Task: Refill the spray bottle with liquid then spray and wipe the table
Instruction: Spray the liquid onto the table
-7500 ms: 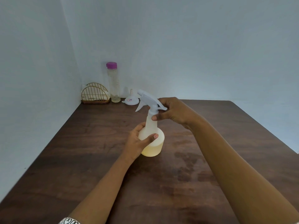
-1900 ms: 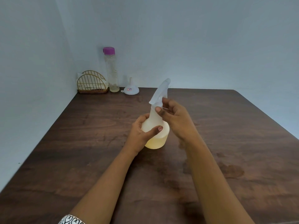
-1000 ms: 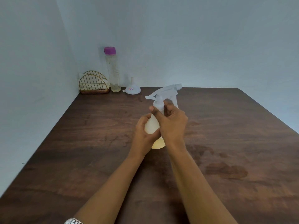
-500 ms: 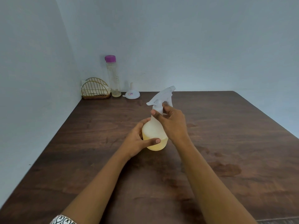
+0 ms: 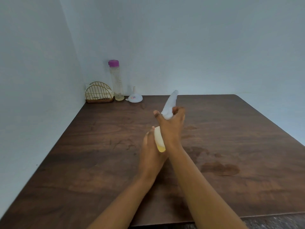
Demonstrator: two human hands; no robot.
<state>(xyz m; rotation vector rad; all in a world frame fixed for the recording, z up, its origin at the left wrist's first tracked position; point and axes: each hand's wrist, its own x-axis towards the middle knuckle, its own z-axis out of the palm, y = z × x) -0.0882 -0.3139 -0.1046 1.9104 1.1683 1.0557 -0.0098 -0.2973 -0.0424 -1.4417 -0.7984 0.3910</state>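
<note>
The dark wooden surface (image 5: 99,162) carries a wire holder (image 5: 99,95), a purple-capped bottle (image 5: 117,83) and a funnel (image 5: 135,98) in its far left corner (damp patches (image 5: 219,168) further right).

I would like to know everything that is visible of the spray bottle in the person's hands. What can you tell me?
The spray bottle looks like translucent whitish plastic, with a little pale yellow liquid low in its body. Its white trigger head sits on top, blurred and leaning slightly to the right. The left hand wraps the body and the right hand grips the neck, so only a sliver of the body shows. Its base is hidden, over the wooden table.
</note>
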